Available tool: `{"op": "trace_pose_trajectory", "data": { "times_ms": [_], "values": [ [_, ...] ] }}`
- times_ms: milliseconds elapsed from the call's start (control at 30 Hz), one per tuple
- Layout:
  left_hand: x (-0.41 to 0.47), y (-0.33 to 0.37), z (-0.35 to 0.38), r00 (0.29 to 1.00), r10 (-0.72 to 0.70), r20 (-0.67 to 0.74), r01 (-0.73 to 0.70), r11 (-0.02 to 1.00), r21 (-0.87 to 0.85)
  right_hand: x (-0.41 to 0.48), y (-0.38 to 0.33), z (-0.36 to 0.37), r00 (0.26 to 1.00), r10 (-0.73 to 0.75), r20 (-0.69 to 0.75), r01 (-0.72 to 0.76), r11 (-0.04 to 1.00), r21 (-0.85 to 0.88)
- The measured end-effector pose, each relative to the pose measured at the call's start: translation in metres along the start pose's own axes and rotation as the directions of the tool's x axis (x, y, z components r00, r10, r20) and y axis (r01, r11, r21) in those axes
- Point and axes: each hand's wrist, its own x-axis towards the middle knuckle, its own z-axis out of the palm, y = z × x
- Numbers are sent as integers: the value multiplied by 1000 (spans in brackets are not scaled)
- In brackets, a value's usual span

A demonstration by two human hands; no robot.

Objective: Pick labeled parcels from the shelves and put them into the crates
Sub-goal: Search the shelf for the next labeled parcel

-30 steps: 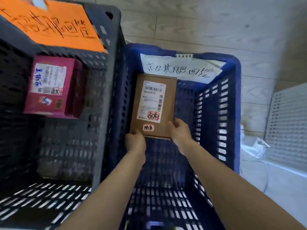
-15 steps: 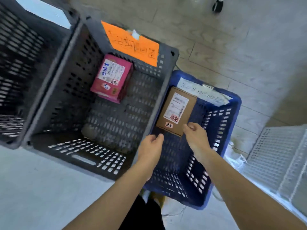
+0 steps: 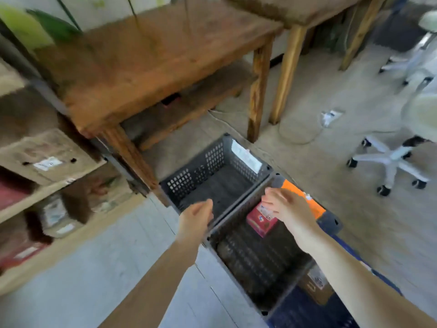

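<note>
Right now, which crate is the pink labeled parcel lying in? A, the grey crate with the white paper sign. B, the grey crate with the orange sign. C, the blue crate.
B: the pink parcel lies inside the grey crate whose far rim carries the orange sign; the crate with the white sign shows only its bare floor.

Grey crates [image 3: 214, 172]: perforated matt plastic
Table [image 3: 151, 55]: rough stained wood
Brown parcel [image 3: 315, 286]: matt cardboard, paper label
</note>
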Motion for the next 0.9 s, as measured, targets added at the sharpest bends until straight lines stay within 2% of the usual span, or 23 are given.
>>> {"op": "trace_pose_trajectory", "data": {
  "times_ms": [200, 367, 533, 667, 800, 900],
  "values": [
    [-65, 96, -182, 959, 244, -143, -262, 956, -130, -57, -128, 155, 961, -194, 198, 224, 965, -139],
    [-105, 164, -344, 849, 445, -287, -479, 876, -59, -105, -225, 296, 872, -361, 331, 418, 901, -117],
    [-129, 224, -461, 727, 546, -416, -603, 797, -7, -142, -320, 395, 738, -494, 459, 606, 785, -130],
    [-132, 275, -510, 622, 619, -480, -680, 731, 60, -148, -394, 441, 626, -659, 416, 756, 645, -115],
    [-128, 335, -546, 505, 701, -503, -739, 653, 168, -134, -473, 469, 502, -825, 260, 861, 505, -59],
    [-123, 379, -563, 446, 708, -548, -756, 626, 192, -118, -531, 485, 413, -903, 120, 911, 412, -31]
  ]
}}
